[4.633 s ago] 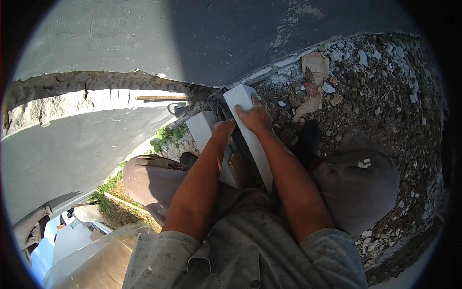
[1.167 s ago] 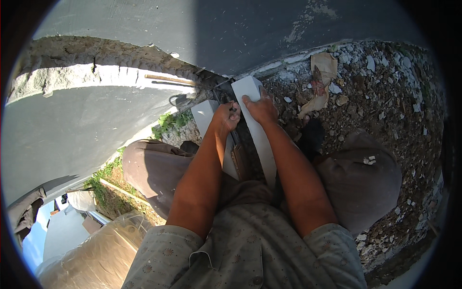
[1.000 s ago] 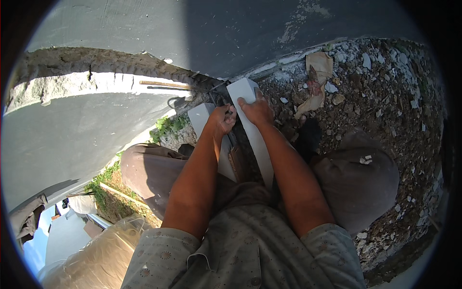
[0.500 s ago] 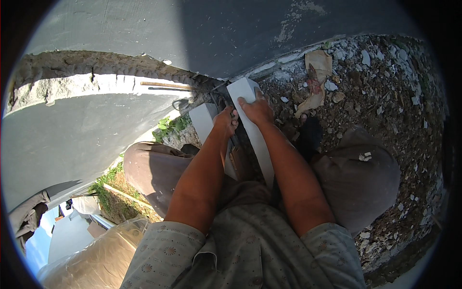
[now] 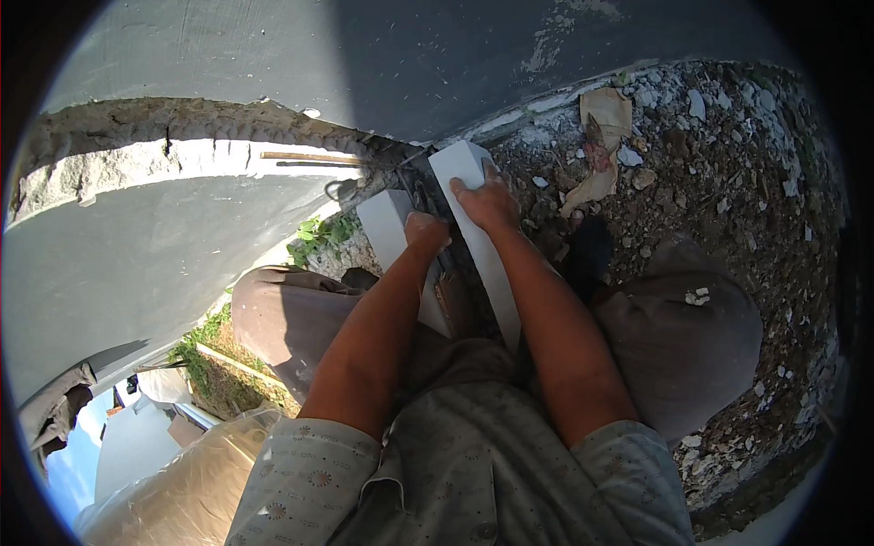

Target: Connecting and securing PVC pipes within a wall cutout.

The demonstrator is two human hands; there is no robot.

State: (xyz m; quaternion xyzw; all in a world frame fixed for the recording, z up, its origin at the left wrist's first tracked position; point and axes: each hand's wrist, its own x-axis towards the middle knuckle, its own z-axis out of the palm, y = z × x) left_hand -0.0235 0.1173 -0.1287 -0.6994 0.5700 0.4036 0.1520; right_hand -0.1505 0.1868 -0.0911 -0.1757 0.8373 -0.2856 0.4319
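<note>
My right hand (image 5: 487, 200) grips the upper end of a long white block (image 5: 482, 255), its thumb on the top face and its fingers over the far right edge. A second white block (image 5: 386, 218) stands to the left, partly behind my left forearm. My left hand (image 5: 427, 231) is closed in the gap between the two blocks, with the back of the hand showing. Whatever its fingers hold, if anything, is hidden. Thin dark metal rods (image 5: 418, 187) run through the gap beside that hand.
A grey wall (image 5: 419, 64) rises just beyond the blocks. Rubble and soil (image 5: 692, 200) cover the ground at right, with a torn paper piece (image 5: 607, 118). At left, a wooden stick (image 5: 309, 158) lies on a pale ledge, near green plants (image 5: 314, 238).
My left hand has turned over, so its curled fingers no longer show. The right hand and both white blocks have hardly moved.
</note>
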